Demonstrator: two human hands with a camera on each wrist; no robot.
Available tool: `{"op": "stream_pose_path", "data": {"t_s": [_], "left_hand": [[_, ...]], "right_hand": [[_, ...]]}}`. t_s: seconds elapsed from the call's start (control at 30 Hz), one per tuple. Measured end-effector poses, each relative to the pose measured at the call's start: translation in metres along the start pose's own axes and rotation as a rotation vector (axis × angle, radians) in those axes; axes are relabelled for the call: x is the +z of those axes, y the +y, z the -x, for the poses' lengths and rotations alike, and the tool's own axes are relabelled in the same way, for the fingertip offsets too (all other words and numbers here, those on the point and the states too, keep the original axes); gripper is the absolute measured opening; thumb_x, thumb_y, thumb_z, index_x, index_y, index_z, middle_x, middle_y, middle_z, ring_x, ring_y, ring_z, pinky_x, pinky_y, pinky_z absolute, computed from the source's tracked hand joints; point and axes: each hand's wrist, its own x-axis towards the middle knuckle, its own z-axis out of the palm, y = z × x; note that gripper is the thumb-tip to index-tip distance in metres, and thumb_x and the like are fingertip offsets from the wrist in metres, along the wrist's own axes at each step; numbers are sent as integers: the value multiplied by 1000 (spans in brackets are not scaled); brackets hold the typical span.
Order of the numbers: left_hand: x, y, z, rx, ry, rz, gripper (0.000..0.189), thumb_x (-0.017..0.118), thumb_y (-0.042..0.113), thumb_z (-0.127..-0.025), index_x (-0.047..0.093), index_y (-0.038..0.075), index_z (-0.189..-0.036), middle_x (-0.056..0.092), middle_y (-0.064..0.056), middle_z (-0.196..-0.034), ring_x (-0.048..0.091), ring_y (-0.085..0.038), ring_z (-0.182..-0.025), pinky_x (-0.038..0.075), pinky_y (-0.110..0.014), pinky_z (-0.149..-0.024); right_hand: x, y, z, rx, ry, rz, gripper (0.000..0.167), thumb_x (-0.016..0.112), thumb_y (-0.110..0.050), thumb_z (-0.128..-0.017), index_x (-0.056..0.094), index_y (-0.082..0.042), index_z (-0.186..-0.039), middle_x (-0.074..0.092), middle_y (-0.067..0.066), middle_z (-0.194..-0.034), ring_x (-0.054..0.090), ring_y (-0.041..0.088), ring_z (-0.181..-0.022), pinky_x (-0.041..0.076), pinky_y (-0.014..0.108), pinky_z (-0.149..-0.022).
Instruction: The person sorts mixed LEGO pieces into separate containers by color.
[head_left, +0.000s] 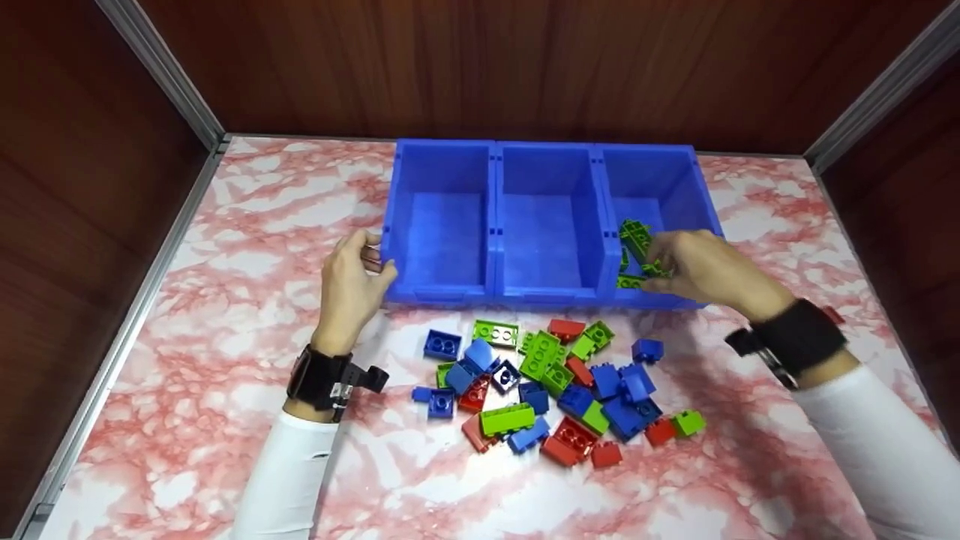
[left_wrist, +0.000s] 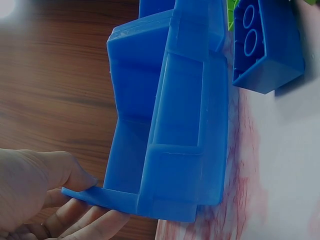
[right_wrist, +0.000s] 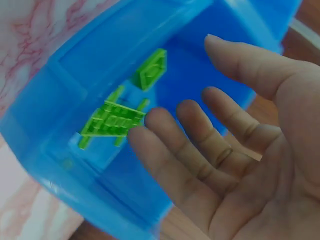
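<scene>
A blue three-compartment bin (head_left: 442,292) stands at the back of the table. My left hand (head_left: 352,281) pinches its left side wall, thumb over the rim and fingers behind it, as the left wrist view (left_wrist: 75,175) also shows. Over the right compartment is my right hand (head_left: 705,270), its fingers spread and holding nothing in the right wrist view (right_wrist: 240,145). Below it several green toy bricks (right_wrist: 117,120) lie on that compartment's floor. In front of the bin is a loose pile of toy bricks, among them a green brick (head_left: 507,420) and a dark blue brick (head_left: 442,344).
Red bricks (head_left: 568,442) and blue bricks lie mixed in the pile, some stacked on others. Brown wood-grain panels (head_left: 480,67) enclose the red-and-white marbled table (head_left: 187,337) at the back and sides. A small red piece (head_left: 832,315) lies beyond my right wrist.
</scene>
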Motion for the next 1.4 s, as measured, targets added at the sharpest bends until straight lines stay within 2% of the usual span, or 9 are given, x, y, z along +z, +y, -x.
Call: {"op": "stream_pose_path", "data": {"t_s": [0.17, 0.27, 0.47, 0.63, 0.8, 0.97, 1.07, 1.4], "left_hand": [[-1, 0, 0, -1, 9, -3, 29, 72, 0, -87, 66, -6, -114, 69, -21, -107, 71, -35, -95, 61, -44, -90], [-1, 0, 0, -4, 6, -5, 29, 72, 0, -87, 66, -6, -115, 69, -21, -108, 70, -35, -96, 60, -44, -91], [-2, 0, 0, -14, -4, -4, 30, 71, 0, -88, 65, -6, -117, 69, -21, -110, 69, -35, -99, 60, -45, -92], [-3, -1, 0, -14, 7, -9, 30, 71, 0, -88, 66, -5, -117, 70, -21, -109, 70, -35, -97, 60, -44, -91], [-1, 0, -1, -5, 5, -8, 32, 71, -1, -88, 65, -5, -119, 69, -21, -111, 69, -34, -97, 61, -43, -89], [-1, 0, -1, 6, 6, -6, 31, 71, -2, -87, 65, -6, -118, 69, -21, -110, 70, -35, -96, 61, -44, -89], [-1, 1, -1, 10, 16, -11, 30, 71, -1, -86, 66, -6, -116, 69, -21, -108, 71, -35, -95, 61, -45, -89], [0, 3, 0, -4, 7, -10, 30, 72, -1, -87, 65, -6, -116, 69, -22, -110, 71, -35, -97, 62, -44, -90]], "right_hand": [[-3, -11, 31, -108, 28, 12, 27, 89, -18, -84, 75, -6, -103, 75, 7, -88, 67, 13, -74, 57, 30, -62], [-1, -16, 48, -129, 20, 2, 24, 88, -17, -84, 76, -9, -103, 76, 4, -91, 69, 13, -78, 59, 26, -65], [15, -19, 76, -119, -48, -28, 25, 87, -14, -82, 75, -10, -104, 75, 1, -92, 68, 10, -79, 59, 21, -67], [33, -14, 94, -119, -133, -117, 21, 82, -7, -81, 76, -17, -97, 74, -4, -91, 65, 5, -77, 58, 20, -64], [49, -8, 110, -98, -180, -167, 18, 85, -15, -82, 74, -26, -91, 71, -10, -89, 60, -1, -76, 54, 19, -63], [61, -7, 121, -70, -193, -190, 19, 88, -22, -82, 72, -30, -88, 65, -9, -83, 57, 1, -73, 48, 19, -62], [65, -7, 124, -57, -208, -208, 19, 88, -23, -82, 73, -31, -91, 65, -8, -85, 59, 1, -74, 50, 19, -63], [62, 0, 123, -16, -235, -242, 20, 85, -14, -82, 76, -26, -95, 69, -7, -91, 61, -2, -78, 54, 20, -66]]}}
